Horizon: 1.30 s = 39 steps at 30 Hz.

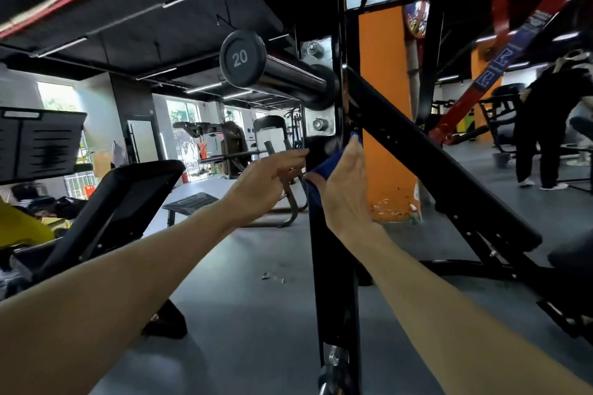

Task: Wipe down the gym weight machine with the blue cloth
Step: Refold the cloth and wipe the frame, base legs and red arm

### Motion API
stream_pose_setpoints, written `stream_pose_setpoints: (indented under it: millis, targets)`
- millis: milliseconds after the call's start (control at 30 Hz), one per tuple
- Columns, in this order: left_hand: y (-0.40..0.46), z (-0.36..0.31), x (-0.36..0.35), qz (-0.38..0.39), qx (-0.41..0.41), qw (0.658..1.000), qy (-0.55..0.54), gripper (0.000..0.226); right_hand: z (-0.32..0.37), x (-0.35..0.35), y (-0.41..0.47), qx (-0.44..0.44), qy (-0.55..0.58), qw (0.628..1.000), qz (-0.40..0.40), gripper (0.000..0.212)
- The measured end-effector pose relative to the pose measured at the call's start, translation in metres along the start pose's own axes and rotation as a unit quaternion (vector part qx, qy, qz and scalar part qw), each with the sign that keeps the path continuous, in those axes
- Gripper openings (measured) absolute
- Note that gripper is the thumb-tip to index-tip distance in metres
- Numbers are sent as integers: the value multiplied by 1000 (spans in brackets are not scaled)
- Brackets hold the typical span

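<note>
Now the folded blue cloth (pixel 324 168) sits wrapped on the black steel upright post (pixel 333 266) of the weight machine, just under the lower bolted silver plate (pixel 319 125). Right hand (pixel 345 189) presses it to the post's right edge, fingers curled over it. Left hand (pixel 268 183) touches the post's left edge, fingers straight, holding nothing. Best bet: keep firm pressure, drag straight down, steady the post. Chrome peg with "20" cap (pixel 242 58) juts out above.
</note>
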<state>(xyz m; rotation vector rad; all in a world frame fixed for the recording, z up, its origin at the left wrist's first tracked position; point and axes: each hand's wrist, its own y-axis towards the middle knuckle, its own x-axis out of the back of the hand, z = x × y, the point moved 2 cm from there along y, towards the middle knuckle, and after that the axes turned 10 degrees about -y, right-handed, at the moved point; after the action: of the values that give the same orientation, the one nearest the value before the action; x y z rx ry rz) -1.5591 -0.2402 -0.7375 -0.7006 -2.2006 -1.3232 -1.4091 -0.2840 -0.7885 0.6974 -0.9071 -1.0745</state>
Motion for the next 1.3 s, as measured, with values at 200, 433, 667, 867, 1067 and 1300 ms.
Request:
stream_pose_setpoints:
  millis: [200,433,667,867,1067,1300]
  targets:
    - [-5,4,-26,-54,-94,986,123,88,23,-7,29,-30,-70,984,-158,87]
    - [-81,59,-108,-28,-90,964,250,87,-43,-40,-65,17,45,995,-83,83]
    - [-150,88,-183,136,-216,885,390,69,-126,-68,-210,-117,205,960,151,70]
    - [-166,91,-225,256,-229,770,538,58,-180,-74,-316,-186,288,913,221,58]
    - [-190,100,-284,422,-198,636,615,60,-201,-123,-427,-227,218,926,208,88]
    - [-197,112,-313,450,-172,613,627,62,-245,-172,-511,-334,156,918,142,65]
